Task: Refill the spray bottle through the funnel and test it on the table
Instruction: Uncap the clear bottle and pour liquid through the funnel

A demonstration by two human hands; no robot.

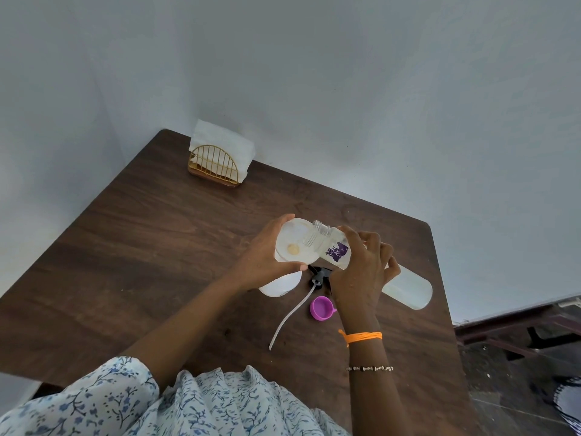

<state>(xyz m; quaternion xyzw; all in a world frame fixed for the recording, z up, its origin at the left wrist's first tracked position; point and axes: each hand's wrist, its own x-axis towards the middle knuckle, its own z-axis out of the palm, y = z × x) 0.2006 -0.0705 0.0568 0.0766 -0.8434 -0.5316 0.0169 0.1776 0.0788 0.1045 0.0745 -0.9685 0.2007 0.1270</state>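
A floral sleeve (103, 401) is filling the near edge of the view, with both bare forearms reaching out from it over a dark wooden table (141, 247). The left hand (267, 256) is grasping a white funnel (295, 240), fingers curled round its far rim and thumb along its near rim, holding it above a white spray bottle (281, 283) that is largely hidden beneath; whether the funnel's stem is sitting in that bottle cannot be told. The right hand (361, 265) is gripping a clear refill bottle (333, 247) bearing a purple label, fingers wrapped round its body, tilting it so its open threaded neck is lying over the funnel's bowl. An orange thread (361, 336) and a beaded bracelet (371, 368) are circling the right wrist. Between the two hands, a black spray head (317, 275) is lying on the table, its white tube trailing toward the near side. Just right of that tube, a purple cap (322, 307) is resting open side up. At the far left corner, a gold wire napkin holder (213, 166) is standing with white napkins.
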